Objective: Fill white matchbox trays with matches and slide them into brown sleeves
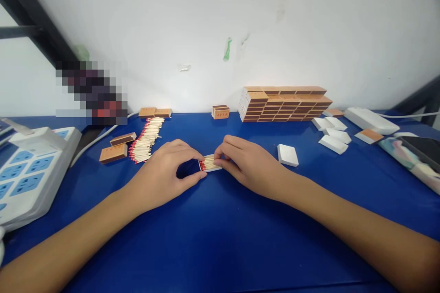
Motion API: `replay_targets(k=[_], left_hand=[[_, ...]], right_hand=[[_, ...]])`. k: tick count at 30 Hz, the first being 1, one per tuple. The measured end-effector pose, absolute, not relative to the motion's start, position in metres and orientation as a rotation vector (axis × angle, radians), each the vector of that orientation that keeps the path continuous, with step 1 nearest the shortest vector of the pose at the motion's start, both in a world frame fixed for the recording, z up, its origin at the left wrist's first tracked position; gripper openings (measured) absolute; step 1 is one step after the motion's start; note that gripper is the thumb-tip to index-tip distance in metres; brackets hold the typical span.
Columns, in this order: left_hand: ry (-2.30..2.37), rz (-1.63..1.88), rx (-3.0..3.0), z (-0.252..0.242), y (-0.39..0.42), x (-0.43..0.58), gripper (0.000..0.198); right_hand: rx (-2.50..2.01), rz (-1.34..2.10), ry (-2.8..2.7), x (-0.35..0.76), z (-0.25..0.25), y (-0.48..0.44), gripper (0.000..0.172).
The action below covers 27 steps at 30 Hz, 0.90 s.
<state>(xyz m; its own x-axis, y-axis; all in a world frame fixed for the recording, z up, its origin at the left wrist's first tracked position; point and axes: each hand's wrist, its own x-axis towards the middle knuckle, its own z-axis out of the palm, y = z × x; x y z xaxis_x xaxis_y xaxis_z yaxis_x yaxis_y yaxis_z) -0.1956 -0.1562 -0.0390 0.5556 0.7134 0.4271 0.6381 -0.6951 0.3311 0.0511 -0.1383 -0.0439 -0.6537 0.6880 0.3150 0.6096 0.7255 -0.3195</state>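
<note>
A small white matchbox tray (210, 163) filled with red-headed matches lies on the blue table (220, 233) between my hands. My left hand (168, 171) grips the tray's left end between thumb and index finger. At the right end, the bent fingers of my right hand (245, 162) are pinched together over the pale ends of the matches; what they hold, if anything, is hidden. Left of my left hand lies a long row of loose matches (147, 139).
Stacked matchboxes (285, 104) stand against the wall, with a small pair (220, 112) left of them. White trays (335, 135), another tray (288, 154), a phone (421, 149) and a white adapter (371, 120) lie right. Matchboxes (114, 152) and a power strip (37, 169) sit left.
</note>
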Motion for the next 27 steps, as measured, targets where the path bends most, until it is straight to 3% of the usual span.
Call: replay_targets(k=[8, 18, 25, 27], left_hand=[[1.164, 0.805, 2.645, -0.04, -0.156, -0.197, 0.02], [1.182, 0.79, 2.632, -0.04, -0.156, -0.198, 0.022], [1.225, 0.787, 2.581, -0.04, -0.157, -0.199, 0.033], [1.231, 0.761, 2.552, -0.039, -0.157, -0.199, 0.036]], right_hand=[[-0.863, 0.284, -2.514, 0.053, -0.044, -0.138, 0.022], [-0.843, 0.273, -2.482, 0.054, -0.049, -0.133, 0.016], [-1.132, 0.002, -2.356, 0.074, -0.045, -0.097, 0.008], [-1.221, -0.034, -2.341, 0.075, -0.042, -0.076, 0.019]])
